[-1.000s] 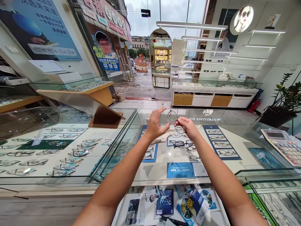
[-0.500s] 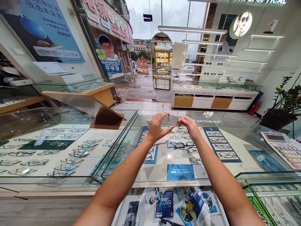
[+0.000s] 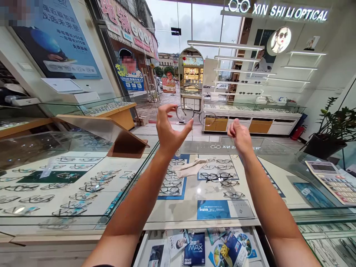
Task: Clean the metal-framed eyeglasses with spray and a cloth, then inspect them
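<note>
Raised above the counter, a pair of thin round eyeglasses (image 3: 196, 115) is seen against the window and the far cabinets. My left hand (image 3: 168, 131) grips it at the left lens, index finger at the outer rim and thumb near the lower inner side. My right hand (image 3: 240, 136) is to the right of the glasses with its fingers curled in. A small gap shows between it and the right lens; whether a thin part is pinched in it I cannot make out. Below lies a crumpled pale cloth (image 3: 191, 168) on the glass showcase (image 3: 186, 207).
Several spectacle frames (image 3: 218, 177) lie in the showcase below my hands. An open drawer (image 3: 139, 256) with packets and leaflets is at the front. To the left stands a tilted brown board (image 3: 126, 142); at the right, a tray of samples (image 3: 330, 181).
Both hands have risen, the left lifting the eyeglasses higher. My right hand has moved off the right lens, out to the right. The view has tilted up, showing more of the shop sign.
</note>
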A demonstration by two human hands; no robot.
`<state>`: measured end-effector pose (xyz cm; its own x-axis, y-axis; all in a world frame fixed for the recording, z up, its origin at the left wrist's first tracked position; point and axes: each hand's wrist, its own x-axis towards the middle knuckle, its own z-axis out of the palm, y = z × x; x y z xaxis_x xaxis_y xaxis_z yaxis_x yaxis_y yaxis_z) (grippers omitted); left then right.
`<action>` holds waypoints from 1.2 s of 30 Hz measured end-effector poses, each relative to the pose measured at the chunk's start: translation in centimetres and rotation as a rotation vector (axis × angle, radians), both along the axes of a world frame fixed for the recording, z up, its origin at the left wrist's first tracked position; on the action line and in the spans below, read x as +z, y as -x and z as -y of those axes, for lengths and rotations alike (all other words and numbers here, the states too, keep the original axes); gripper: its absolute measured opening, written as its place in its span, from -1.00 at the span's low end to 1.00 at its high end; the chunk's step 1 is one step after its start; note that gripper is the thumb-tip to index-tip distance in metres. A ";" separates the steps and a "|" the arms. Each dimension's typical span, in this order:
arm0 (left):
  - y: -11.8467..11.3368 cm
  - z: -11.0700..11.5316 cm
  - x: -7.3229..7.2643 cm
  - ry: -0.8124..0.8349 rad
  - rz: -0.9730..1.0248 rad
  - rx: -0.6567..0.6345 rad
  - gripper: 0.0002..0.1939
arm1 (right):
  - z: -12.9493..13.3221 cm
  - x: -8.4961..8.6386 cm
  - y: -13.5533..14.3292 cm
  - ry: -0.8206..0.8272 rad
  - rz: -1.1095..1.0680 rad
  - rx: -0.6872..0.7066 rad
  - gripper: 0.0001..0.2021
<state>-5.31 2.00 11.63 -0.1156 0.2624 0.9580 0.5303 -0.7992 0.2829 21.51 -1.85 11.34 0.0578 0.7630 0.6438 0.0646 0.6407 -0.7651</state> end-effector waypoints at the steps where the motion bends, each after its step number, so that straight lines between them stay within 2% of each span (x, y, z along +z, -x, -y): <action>1: 0.0 0.6 1.4 -0.018 0.018 0.022 -0.30 | 0.7 1.6 0.3 -0.089 0.035 -0.052 -0.26; 4: -0.1 3.2 4.3 -0.013 0.025 0.080 -0.34 | 3.4 5.2 1.5 -0.269 0.187 -0.215 -0.45; 6: -0.4 5.0 5.0 0.014 0.039 0.101 -0.37 | 5.3 6.1 2.2 -0.329 0.265 -0.295 -0.61; 7: -0.6 5.8 5.0 0.030 0.045 0.103 -0.37 | 6.2 6.2 2.6 -0.357 0.287 -0.333 -0.59; 10: -1.0 7.1 4.7 0.078 0.064 0.073 -0.38 | 7.7 5.7 3.5 -0.417 0.339 -0.432 -0.35; 12: -1.1 7.4 4.4 0.116 0.057 0.058 -0.39 | 8.0 5.2 3.7 -0.432 0.389 -0.468 -0.31; 17: -0.9 7.7 4.5 0.159 0.026 0.084 -0.39 | 7.9 5.0 3.7 -0.450 0.465 -0.515 -0.48; 24: -0.6 7.6 4.7 0.144 0.010 0.068 -0.35 | 7.7 5.0 3.8 -0.437 0.424 -0.538 -0.55; 31: -0.1 7.2 5.2 0.183 -0.004 -0.060 -0.35 | 6.9 5.1 3.4 -0.401 0.345 -0.456 -0.56; 36: 0.0 6.7 5.3 0.133 -0.001 -0.052 -0.38 | 6.3 5.1 2.9 -0.338 0.317 -0.408 -0.53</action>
